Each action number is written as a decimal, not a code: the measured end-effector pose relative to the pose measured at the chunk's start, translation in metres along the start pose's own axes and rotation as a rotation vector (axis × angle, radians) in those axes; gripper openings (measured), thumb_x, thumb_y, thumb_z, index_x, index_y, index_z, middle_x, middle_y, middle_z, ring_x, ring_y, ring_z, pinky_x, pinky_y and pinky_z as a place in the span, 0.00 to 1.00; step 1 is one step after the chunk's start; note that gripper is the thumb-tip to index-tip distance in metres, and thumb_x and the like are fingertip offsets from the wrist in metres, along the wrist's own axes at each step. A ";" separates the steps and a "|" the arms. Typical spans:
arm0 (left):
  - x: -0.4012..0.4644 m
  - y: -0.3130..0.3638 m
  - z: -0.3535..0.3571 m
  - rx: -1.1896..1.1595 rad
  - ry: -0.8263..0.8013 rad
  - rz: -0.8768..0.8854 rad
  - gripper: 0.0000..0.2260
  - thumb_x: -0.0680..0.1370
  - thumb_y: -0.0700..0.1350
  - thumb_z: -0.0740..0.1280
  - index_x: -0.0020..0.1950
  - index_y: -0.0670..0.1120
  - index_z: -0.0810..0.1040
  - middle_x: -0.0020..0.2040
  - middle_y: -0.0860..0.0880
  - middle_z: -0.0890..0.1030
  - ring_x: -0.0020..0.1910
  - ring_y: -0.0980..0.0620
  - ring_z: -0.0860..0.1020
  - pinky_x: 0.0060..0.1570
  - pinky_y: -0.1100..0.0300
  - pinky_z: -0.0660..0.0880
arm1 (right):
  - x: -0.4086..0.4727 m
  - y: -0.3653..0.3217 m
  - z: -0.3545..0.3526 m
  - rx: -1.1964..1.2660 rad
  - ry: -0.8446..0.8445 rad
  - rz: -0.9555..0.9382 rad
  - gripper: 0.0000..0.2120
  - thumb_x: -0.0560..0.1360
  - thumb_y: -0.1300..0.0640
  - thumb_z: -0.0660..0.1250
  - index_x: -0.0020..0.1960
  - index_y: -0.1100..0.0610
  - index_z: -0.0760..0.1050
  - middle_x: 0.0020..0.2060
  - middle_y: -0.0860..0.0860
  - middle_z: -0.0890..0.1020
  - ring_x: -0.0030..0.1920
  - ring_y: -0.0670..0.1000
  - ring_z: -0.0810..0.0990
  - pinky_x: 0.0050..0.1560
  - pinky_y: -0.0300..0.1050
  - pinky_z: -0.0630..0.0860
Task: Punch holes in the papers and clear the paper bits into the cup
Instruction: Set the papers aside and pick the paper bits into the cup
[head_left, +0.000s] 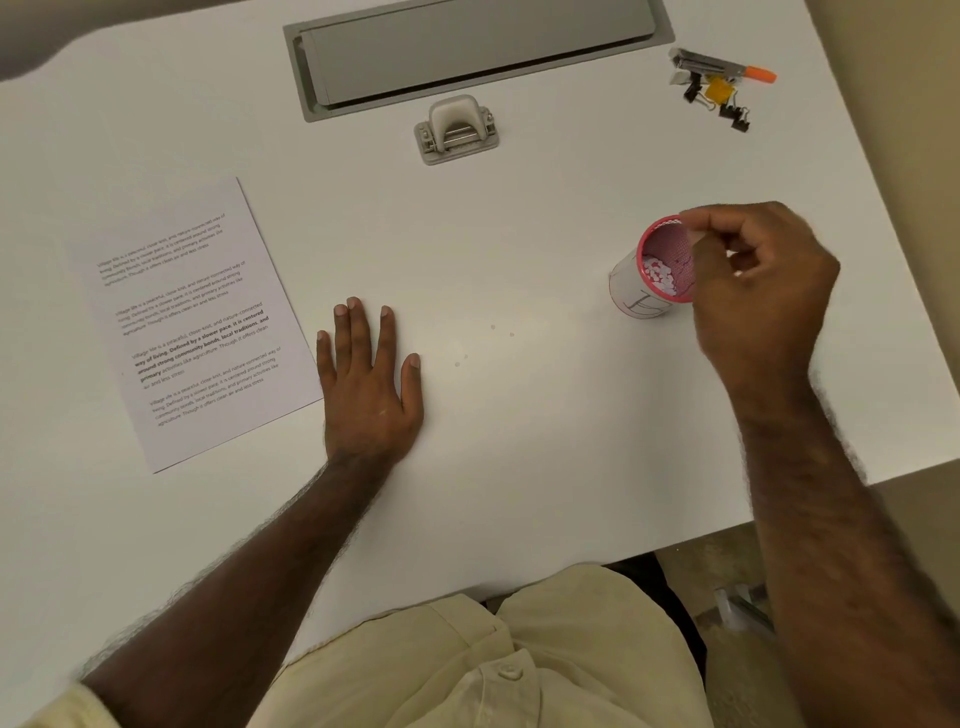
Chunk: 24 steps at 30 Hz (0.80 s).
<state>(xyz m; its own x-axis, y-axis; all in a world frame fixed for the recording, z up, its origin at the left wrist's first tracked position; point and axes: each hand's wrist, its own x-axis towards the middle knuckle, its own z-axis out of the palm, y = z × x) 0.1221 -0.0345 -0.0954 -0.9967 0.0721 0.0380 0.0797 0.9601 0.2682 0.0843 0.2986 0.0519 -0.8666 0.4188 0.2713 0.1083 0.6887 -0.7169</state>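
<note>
A printed sheet of paper (192, 322) lies at an angle on the left of the white table (519, 218). The grey hole punch (457, 130) stands at the back centre. A pink-rimmed cup (660, 270) on the right holds white paper bits. My right hand (758, 280) hovers at the cup's rim, fingers curled and fingertips pinched together; what they pinch is too small to see. My left hand (369, 379) lies flat on the table beside the paper, fingers straight. A few loose paper bits (493, 327) lie between the hands.
A grey cable tray lid (478, 47) is set into the table at the back. A stapler, an orange marker and binder clips (717, 88) lie at the back right. The table's edge runs close along the right and front.
</note>
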 end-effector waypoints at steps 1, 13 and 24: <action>0.000 0.000 0.000 -0.002 -0.003 -0.001 0.29 0.89 0.54 0.52 0.88 0.45 0.54 0.89 0.40 0.49 0.88 0.42 0.45 0.86 0.38 0.47 | -0.007 -0.001 0.007 0.049 -0.005 -0.047 0.13 0.77 0.67 0.65 0.52 0.57 0.87 0.48 0.50 0.87 0.49 0.44 0.83 0.54 0.37 0.77; -0.001 0.001 -0.002 0.001 -0.037 -0.008 0.28 0.89 0.53 0.50 0.89 0.46 0.52 0.89 0.41 0.48 0.88 0.43 0.44 0.86 0.38 0.47 | -0.145 0.013 0.115 -0.225 -0.570 -0.412 0.19 0.86 0.51 0.60 0.77 0.47 0.74 0.82 0.56 0.64 0.84 0.60 0.59 0.80 0.63 0.59; 0.000 0.001 0.000 -0.001 -0.034 -0.013 0.27 0.89 0.52 0.48 0.89 0.47 0.51 0.89 0.42 0.47 0.88 0.44 0.43 0.86 0.40 0.45 | -0.144 0.031 0.126 -0.519 -0.507 -0.438 0.24 0.87 0.39 0.52 0.82 0.40 0.63 0.86 0.55 0.50 0.86 0.63 0.46 0.80 0.71 0.52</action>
<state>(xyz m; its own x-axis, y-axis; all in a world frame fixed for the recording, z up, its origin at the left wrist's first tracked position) 0.1227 -0.0339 -0.0950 -0.9976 0.0691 0.0023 0.0671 0.9608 0.2690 0.1514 0.1852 -0.0900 -0.9825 -0.1802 0.0463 -0.1859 0.9631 -0.1945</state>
